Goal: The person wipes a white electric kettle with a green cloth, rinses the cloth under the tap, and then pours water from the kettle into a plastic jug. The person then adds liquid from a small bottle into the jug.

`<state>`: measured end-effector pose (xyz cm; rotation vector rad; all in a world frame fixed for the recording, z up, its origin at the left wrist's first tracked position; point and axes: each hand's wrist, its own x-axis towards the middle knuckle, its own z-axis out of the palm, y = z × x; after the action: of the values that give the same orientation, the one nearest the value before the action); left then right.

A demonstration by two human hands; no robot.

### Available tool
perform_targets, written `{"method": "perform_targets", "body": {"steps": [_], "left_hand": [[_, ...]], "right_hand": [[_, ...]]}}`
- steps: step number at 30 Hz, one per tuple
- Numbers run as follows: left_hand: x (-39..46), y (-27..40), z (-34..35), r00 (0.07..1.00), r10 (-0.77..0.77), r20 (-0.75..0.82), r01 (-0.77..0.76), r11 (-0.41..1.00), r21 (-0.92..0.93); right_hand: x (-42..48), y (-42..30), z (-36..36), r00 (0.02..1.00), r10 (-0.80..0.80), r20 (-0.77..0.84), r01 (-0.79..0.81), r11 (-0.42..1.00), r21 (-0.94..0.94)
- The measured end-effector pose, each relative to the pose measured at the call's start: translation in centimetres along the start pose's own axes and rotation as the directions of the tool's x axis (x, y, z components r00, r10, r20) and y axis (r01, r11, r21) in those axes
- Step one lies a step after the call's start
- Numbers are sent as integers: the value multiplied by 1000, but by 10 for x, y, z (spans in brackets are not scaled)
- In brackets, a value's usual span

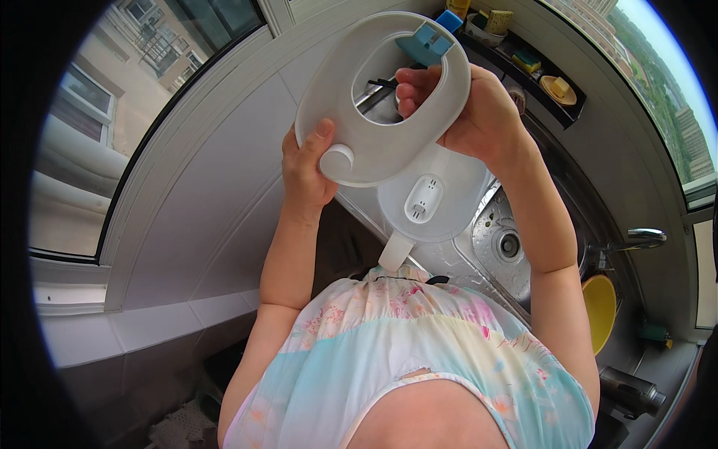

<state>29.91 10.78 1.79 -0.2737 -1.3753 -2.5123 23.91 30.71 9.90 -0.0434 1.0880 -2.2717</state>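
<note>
Between my hands I hold up a translucent white plastic container [370, 151], an oval ring with an open middle, a round white knob low on its left and a blue clip [427, 45] at its upper right. My left hand [307, 163] grips its lower left rim, thumb on the face near the knob. My right hand [477, 115] holds the right side, with fingertips showing through the opening. Beneath it, a translucent plastic lid or jug part [457, 210] with a white slotted oval plate and a white handle [396, 251] rests at the sink's edge, partly hidden.
A steel sink [502, 264] with a drain lies to the right, beside a chrome faucet [639, 240]. A yellow basin [599, 311] stands beyond my right arm. A black shelf [569, 112] holds sponges and a dish of soap [559, 90]. Windows curve along both sides.
</note>
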Motion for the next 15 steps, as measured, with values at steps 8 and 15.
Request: {"method": "perform_targets", "body": {"steps": [8,15], "left_hand": [[-25,18,-28,993,78,-91,-64,987,149],[-31,3,0,866,467,-179,-374,842,389]], "right_hand": [[2,7,-23,764,-618,185,567,507,-649],[4,25,2,908,-352,228,417,698,-582]]}}
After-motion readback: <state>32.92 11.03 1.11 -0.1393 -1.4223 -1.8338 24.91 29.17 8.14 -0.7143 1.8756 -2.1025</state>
